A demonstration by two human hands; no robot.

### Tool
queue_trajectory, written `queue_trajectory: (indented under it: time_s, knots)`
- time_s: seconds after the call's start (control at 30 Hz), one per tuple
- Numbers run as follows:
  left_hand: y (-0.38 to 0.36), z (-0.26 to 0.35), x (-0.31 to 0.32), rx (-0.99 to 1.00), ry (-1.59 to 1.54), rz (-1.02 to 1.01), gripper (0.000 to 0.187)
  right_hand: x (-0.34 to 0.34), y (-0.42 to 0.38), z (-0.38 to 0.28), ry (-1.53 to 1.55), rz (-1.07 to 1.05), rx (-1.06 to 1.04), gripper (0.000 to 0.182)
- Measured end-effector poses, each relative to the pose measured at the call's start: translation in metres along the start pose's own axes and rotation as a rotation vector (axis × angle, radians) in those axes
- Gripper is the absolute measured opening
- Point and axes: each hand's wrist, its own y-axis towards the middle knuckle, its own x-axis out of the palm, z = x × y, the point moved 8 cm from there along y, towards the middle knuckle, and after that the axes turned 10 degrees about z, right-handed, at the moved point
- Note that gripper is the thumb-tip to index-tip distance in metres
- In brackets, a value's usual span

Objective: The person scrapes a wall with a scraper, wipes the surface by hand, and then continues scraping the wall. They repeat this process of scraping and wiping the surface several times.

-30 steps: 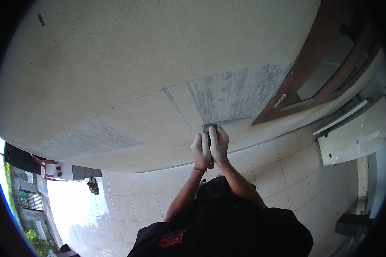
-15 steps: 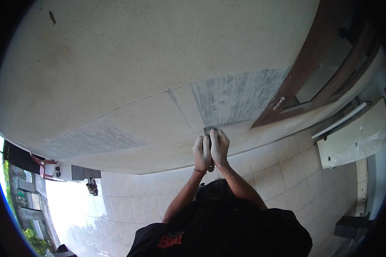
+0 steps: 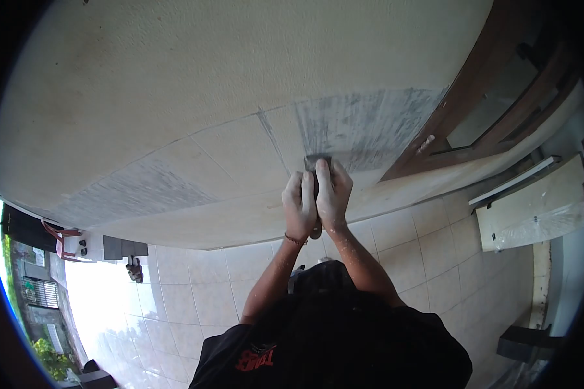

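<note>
Both my hands grip one scraper (image 3: 317, 159), its wide dark blade against the cream wall (image 3: 194, 71). My left hand (image 3: 300, 204) is closed round the left of the handle and my right hand (image 3: 333, 194) round the right. My thumbs lie side by side along it, pointing toward the blade. The rounded handle end shows below my palms; the rest of the handle is mostly covered. White dust coats my fingers. Just above the blade lies a grey scraped patch (image 3: 363, 126) with streaks, and another scraped patch (image 3: 136, 191) lies farther left.
A brown wooden door frame (image 3: 428, 139) borders the wall on the right. Plastic-wrapped pale panel (image 3: 532, 214) stands beyond it. On the tiled floor (image 3: 194, 292) to the left are a grey mat (image 3: 124, 247), sandals (image 3: 134, 269) and a red chair (image 3: 61, 236).
My hands and the scraper have moved up the wall, from below the right grey patch to its lower edge. The view has shifted slightly. Both hands keep their grip.
</note>
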Motion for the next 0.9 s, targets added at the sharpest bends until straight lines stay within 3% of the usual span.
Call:
queue_trajectory:
  time_s: [0.1,0.2,0.27,0.37,0.4,0.5,0.57,0.63,0.67,0.77,0.83,0.9]
  knots:
    - [0.0,-0.002,0.002,-0.043,-0.061,0.033,0.028,0.001,0.001,0.008,0.069,-0.012,0.01,0.032]
    - [-0.027,-0.07,0.0,-0.035,0.064,0.025,0.026,-0.017,-0.021,0.087,0.065,0.005,0.105,0.034]
    - [-0.027,-0.068,0.0,-0.03,0.06,0.044,0.025,-0.018,-0.024,0.088,0.117,0.031,0.167,0.035]
    - [-0.004,-0.009,0.002,0.049,0.018,0.055,0.026,-0.004,0.0,0.016,0.025,0.008,-0.006,0.035]
    - [0.004,-0.004,0.004,0.0,-0.061,0.051,0.027,0.002,0.005,0.009,0.068,-0.033,0.046,0.034]
    - [-0.003,-0.01,0.001,0.064,0.056,0.089,0.027,-0.004,-0.001,0.026,0.055,-0.011,0.009,0.034]
    - [-0.026,-0.077,0.0,0.01,0.035,0.047,0.027,-0.014,-0.018,0.064,0.083,0.015,0.082,0.033]
    - [-0.028,-0.077,0.001,-0.042,-0.008,0.037,0.027,-0.015,-0.024,0.073,0.095,0.037,0.175,0.033]
    - [-0.023,-0.076,0.002,-0.026,-0.024,0.028,0.027,-0.016,-0.019,0.069,0.064,0.035,0.106,0.032]
    - [0.001,-0.002,0.005,-0.084,-0.091,-0.005,0.028,0.002,0.002,0.011,0.076,-0.01,0.07,0.033]
    - [0.002,-0.012,0.004,-0.027,-0.05,0.007,0.028,0.002,0.002,0.014,0.108,0.002,0.095,0.033]
    - [-0.016,-0.047,-0.001,0.026,0.086,0.015,0.027,-0.012,-0.016,0.065,0.059,0.027,0.122,0.032]
